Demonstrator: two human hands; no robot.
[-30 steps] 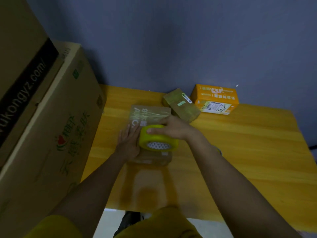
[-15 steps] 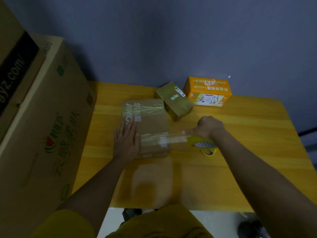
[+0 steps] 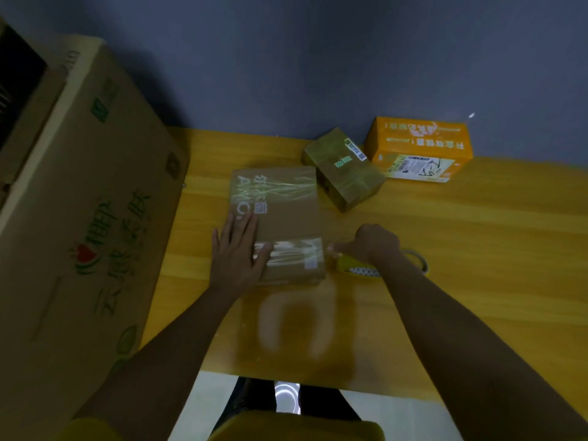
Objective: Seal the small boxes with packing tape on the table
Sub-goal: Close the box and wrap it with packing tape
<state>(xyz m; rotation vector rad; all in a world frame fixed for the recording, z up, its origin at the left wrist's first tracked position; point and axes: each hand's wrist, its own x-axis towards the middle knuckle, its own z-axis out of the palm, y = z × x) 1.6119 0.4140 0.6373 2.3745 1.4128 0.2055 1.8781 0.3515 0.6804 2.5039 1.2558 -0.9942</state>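
Head view: taping step on the flat brown cardboard box [image 3: 280,224], centre of frame on the yellow wooden worktop [image 3: 477,249]. A strip of clear packing tape [image 3: 291,253] already crosses the box's near end, left to right, and reaches its right edge.

Left hand [image 3: 237,253]: flat, fingers [image 3: 245,222] straight and slightly spread, palm on the box's left edge and partly on the worktop, thumb on the tape's left end. It pins, grips nothing.

Right hand [image 3: 372,243]: just right of the box, curled round the yellow tape roll [image 3: 366,270], which sits low at the worktop; thumb points toward the box's right edge. Tape between roll and box looks pulled over the edge, but that bit is blurred, can't confirm.

Judgement: strip is laid, not yet cut. Next move needs the tape pressed down the right side wall, then torn or cut at the roll while the left hand keeps the box from sliding. No cutter visible.

Other small boxes, upper right of centre: olive-brown tape-wrapped box [image 3: 343,168] touching the flat box's far right corner, orange printed box [image 3: 420,148] behind it at the wall. Large printed cardboard carton [image 3: 89,202] fills the left of frame.
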